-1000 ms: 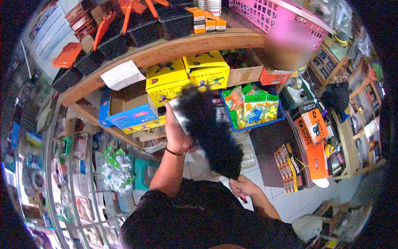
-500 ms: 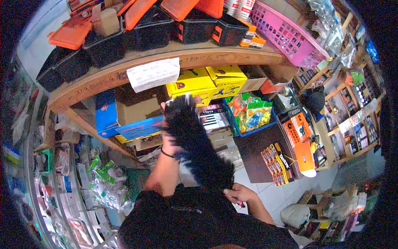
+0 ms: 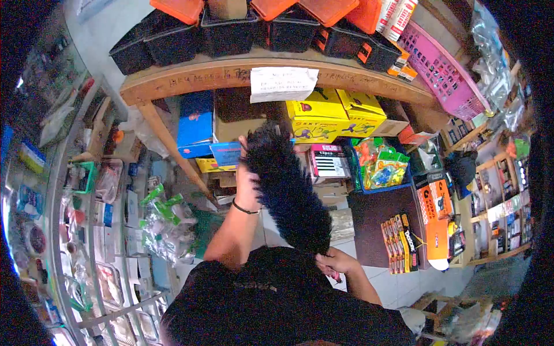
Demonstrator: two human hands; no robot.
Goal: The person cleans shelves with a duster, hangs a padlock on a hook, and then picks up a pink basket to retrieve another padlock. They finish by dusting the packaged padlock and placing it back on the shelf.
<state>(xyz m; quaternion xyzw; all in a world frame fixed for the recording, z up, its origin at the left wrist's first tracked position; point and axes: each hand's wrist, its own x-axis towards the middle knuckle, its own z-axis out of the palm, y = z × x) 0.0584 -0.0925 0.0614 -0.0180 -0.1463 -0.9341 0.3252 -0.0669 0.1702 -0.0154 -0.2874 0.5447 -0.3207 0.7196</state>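
Note:
A black feather duster [image 3: 291, 193] slants across the middle of the view, its bushy end up by the shelf boxes. My right hand [image 3: 339, 262] is closed around its lower end, where a little pink shows. Along the left side of the feathers is my left hand [image 3: 248, 181], raised, with a dark band on the wrist. The feathers cover most of its fingers, so its grip cannot be made out. Just behind the duster's top are an open box with blue sides [image 3: 196, 130] and yellow boxes [image 3: 317, 122].
Black bins [image 3: 231, 37] with orange lids and a pink basket [image 3: 441, 69] stand on the wooden shelf [image 3: 202, 75]. A paper note [image 3: 283, 83] hangs from its edge. Below right are a blue basket [image 3: 381, 181] of packets and striped boxes [image 3: 399, 243]. Glass shelving [image 3: 109, 242] runs along the left.
The view has swung left, so the shelf and its boxes appear farther right. The duster stands slightly more upright, still in my right hand, with my left hand beside its upper part.

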